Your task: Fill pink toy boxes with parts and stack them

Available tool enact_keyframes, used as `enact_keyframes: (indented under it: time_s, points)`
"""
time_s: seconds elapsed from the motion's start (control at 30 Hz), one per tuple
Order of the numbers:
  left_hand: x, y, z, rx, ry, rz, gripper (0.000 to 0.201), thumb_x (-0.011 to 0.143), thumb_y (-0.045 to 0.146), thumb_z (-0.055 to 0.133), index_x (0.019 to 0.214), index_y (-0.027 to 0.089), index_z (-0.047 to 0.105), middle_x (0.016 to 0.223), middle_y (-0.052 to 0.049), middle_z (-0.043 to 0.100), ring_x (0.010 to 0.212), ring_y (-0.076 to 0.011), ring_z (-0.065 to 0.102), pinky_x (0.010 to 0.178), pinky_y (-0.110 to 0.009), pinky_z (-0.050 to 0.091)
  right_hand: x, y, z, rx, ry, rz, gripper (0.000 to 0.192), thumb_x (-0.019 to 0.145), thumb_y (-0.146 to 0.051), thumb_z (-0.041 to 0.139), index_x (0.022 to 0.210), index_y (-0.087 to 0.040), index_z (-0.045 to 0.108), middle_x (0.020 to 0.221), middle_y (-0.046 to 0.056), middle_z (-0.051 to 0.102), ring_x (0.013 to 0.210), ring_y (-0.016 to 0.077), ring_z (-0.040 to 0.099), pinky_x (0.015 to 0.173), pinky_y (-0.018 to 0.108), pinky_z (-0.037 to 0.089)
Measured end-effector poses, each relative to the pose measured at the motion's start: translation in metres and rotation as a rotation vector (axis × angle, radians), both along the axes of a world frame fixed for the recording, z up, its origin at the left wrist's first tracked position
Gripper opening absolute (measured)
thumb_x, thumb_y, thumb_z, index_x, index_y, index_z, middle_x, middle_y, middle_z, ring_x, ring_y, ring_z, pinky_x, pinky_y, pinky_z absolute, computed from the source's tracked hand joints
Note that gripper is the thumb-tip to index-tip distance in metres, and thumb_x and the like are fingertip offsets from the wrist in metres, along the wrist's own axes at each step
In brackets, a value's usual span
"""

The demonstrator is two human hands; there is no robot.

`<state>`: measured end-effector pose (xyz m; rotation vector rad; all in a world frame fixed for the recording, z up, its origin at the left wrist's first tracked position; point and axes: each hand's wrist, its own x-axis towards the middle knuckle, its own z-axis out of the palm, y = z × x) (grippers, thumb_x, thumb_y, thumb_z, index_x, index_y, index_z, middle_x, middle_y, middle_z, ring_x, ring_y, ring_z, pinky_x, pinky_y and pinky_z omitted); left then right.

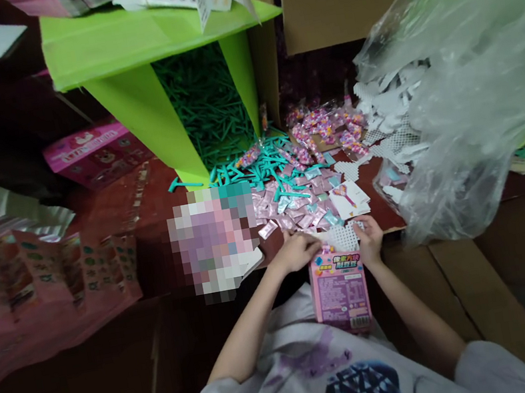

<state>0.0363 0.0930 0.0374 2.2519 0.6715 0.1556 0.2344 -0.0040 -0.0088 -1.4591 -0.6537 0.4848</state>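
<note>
A pink printed carton point(341, 294) stands upright against my lap, its top edge at my hands. My left hand point(299, 249) is at the carton's upper left corner, fingers pressed together; what they pinch is hidden. My right hand point(370, 238) is at the upper right corner, thumb and fingers closed on a white perforated grid sheet point(343, 236). The sheet sits at the carton's mouth, its lower part out of sight. Just beyond lie small pink and silvery sachets point(290, 208) and white cards point(349, 198) with a wand picture.
Teal plastic hammers point(257, 163) spill from a green box point(126, 112). Bags of colourful beads point(326, 127) lie behind. At right, a clear plastic bag point(457, 121) holds white grid pieces point(393, 105). Pink cartons point(43, 276) stand at left. A pixelated patch hides part of the table.
</note>
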Motion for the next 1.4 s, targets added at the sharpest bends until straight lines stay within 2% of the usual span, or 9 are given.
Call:
enact_keyframes:
  time_s: [0.33,0.47,0.6,0.7,0.9,1.0,1.1,1.23,1.4]
  points:
    - [0.001,-0.021,-0.011,0.06,-0.089,0.271,0.023,0.091,0.026,0.043,0.088,0.018,0.065,0.094,-0.007,0.065,0.094,-0.0219,0.052,0.089,-0.041,0.024,0.021,0.01,0.005,-0.162,-0.097,0.482,0.017,0.065,-0.031,0.073,0.073,-0.019,0.063,0.069,0.0,0.064,0.066,0.0161,0.057,0.063,0.028,0.043]
    - [0.001,-0.024,-0.011,0.069,-0.092,0.27,0.031,0.094,0.028,0.037,0.08,0.018,0.063,0.088,-0.006,0.064,0.09,-0.0204,0.051,0.087,-0.04,0.024,0.009,-0.001,0.004,-0.219,-0.414,0.636,0.021,0.071,-0.032,0.071,0.055,-0.021,0.061,0.066,0.001,0.065,0.07,0.0178,0.055,0.079,0.038,0.043]
    - [-0.007,-0.03,-0.011,0.081,-0.151,0.243,0.039,0.095,0.034,0.039,0.069,0.017,0.062,0.088,-0.004,0.061,0.091,-0.0193,0.049,0.088,-0.04,0.025,-0.011,-0.025,0.0,-0.154,-0.511,0.247,0.014,0.075,-0.034,0.068,0.066,-0.024,0.066,0.095,0.003,0.067,0.097,0.022,0.053,0.098,0.044,0.034]
    - [-0.009,-0.043,-0.013,0.03,-0.331,0.333,0.047,0.094,0.037,0.038,0.055,0.016,0.054,0.083,-0.004,0.059,0.087,-0.0183,0.051,0.088,-0.04,0.028,-0.03,-0.036,-0.003,-0.104,-0.072,0.032,0.029,0.081,-0.042,0.059,0.104,-0.025,0.064,0.113,0.005,0.062,0.106,0.0209,0.054,0.097,0.04,0.039]
    - [-0.013,-0.066,0.001,-0.068,-0.751,0.718,0.034,0.09,0.045,0.04,0.085,0.019,0.062,0.1,-0.009,0.056,0.099,-0.023,0.053,0.088,-0.038,0.041,-0.053,-0.041,0.015,-0.13,0.59,0.299,0.048,0.08,-0.058,0.051,0.11,-0.022,0.061,0.1,0.005,0.07,0.089,0.0242,0.066,0.079,0.039,0.051]
    - [-0.02,-0.06,0.012,-0.247,-0.842,0.686,0.042,0.082,0.048,0.052,0.115,0.022,0.054,0.121,-0.01,0.051,0.11,-0.0248,0.051,0.094,-0.038,0.041,-0.057,-0.047,0.026,-0.173,0.755,0.372,0.042,0.079,-0.055,0.052,0.101,-0.021,0.065,0.091,0.005,0.072,0.083,0.0255,0.068,0.075,0.04,0.052]
    - [-0.025,-0.053,0.012,-0.678,-0.781,0.585,0.065,0.071,0.042,0.065,0.129,0.023,0.043,0.114,-0.009,0.059,0.095,-0.0223,0.059,0.081,-0.033,0.047,-0.063,-0.05,0.031,-0.242,0.741,0.457,0.031,0.068,-0.034,0.063,0.094,-0.019,0.066,0.083,0.005,0.073,0.074,0.0254,0.068,0.069,0.038,0.053]
    - [-0.034,-0.055,-0.003,-0.896,-0.694,0.685,0.043,0.064,0.031,0.073,0.104,0.019,0.063,0.092,-0.005,0.067,0.078,-0.0191,0.062,0.069,-0.028,0.048,-0.074,-0.044,0.029,-0.136,0.623,0.428,0.029,0.065,-0.024,0.063,0.094,-0.021,0.065,0.097,0.004,0.072,0.084,0.024,0.067,0.07,0.033,0.051]
    - [-0.045,-0.069,-0.009,-0.67,-0.81,0.504,0.024,0.079,0.037,0.062,0.082,0.016,0.075,0.095,-0.01,0.068,0.091,-0.0231,0.063,0.083,-0.035,0.048,-0.081,-0.038,0.025,-0.069,0.372,0.384,0.014,0.078,-0.033,0.061,0.076,-0.02,0.061,0.11,0.006,0.067,0.095,0.0218,0.064,0.08,0.033,0.048]
